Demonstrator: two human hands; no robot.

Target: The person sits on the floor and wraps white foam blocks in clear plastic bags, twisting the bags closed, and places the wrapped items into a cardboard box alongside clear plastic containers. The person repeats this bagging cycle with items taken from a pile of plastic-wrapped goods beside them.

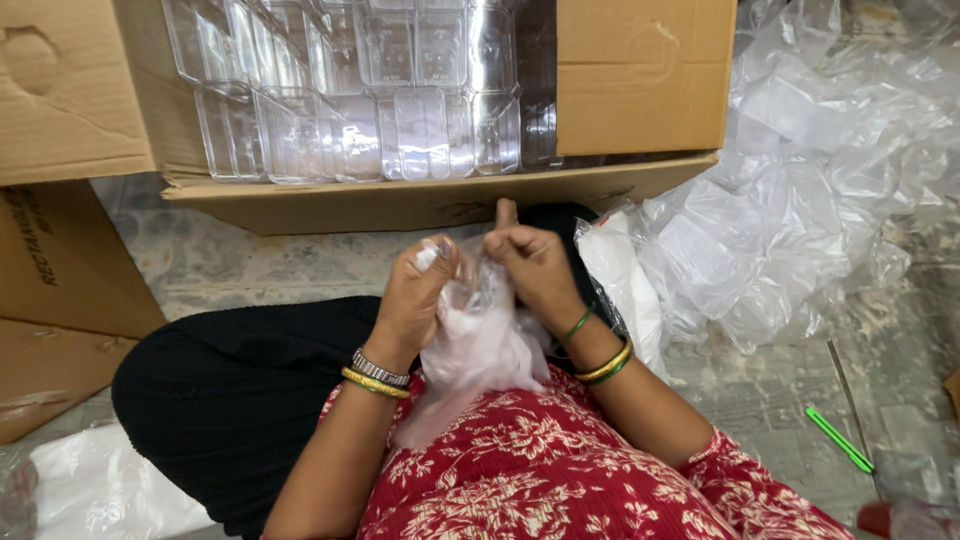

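I sit on the floor with my legs folded, in black trousers and a red flowered top. Both hands are raised in front of my lap on a thin clear plastic bag (470, 350) that hangs down between them. My left hand (420, 290) pinches the bag's top edge with closed fingers. Opposite it, my right hand (535, 265) grips the other side of the opening, thumb up. Something small and clear seems to sit inside the bag near my fingertips; I cannot tell what it is.
An open cardboard box (420, 205) full of clear plastic containers (370, 110) stands just ahead. A heap of clear plastic bags (800, 180) lies at the right. More cardboard (60, 260) is at the left. A green pen (838, 440) lies on the floor at right.
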